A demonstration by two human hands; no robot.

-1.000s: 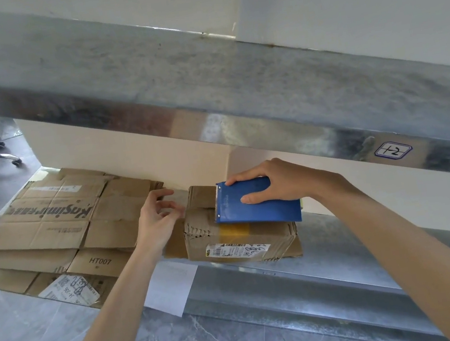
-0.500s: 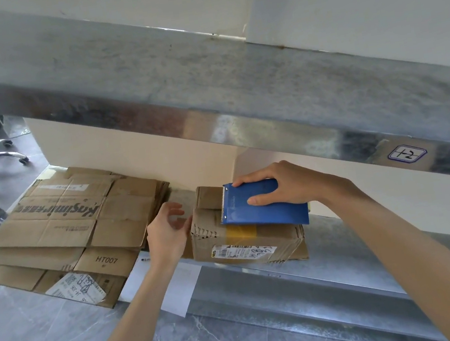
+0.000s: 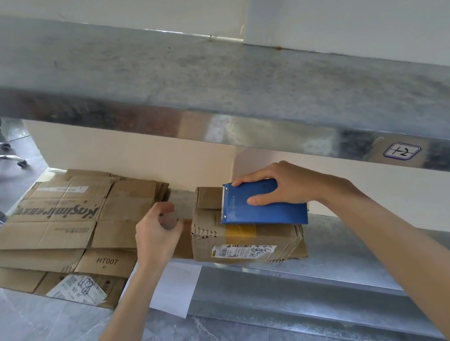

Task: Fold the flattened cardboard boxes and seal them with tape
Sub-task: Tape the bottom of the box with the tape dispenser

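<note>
Tape [image 3: 184, 205] is the weak point. A short strip of it runs from the toothed edge of the blue tape dispenser [image 3: 261, 208] off the left end of the folded box [image 3: 246, 243], which sits on the lower metal shelf [image 3: 347, 257] just right of the stack of flattened boxes [image 3: 59, 224]. The right hand [image 3: 287, 187] grips the dispenser from above, thumb on its near side, holding it flat on the box top. The left hand [image 3: 154, 233] has its fingers curled at the strip's free end and appears to pinch it, though the contact is unclear. If that pinch slackens, the strip could curl back and stick to itself or to the fingers. Pulled at a slant, it would likely wrinkle or miss the seam. The box is worn and crumpled along its near edge, so hard pressure may buckle the flaps, and a shove could slide it into the stack
</note>
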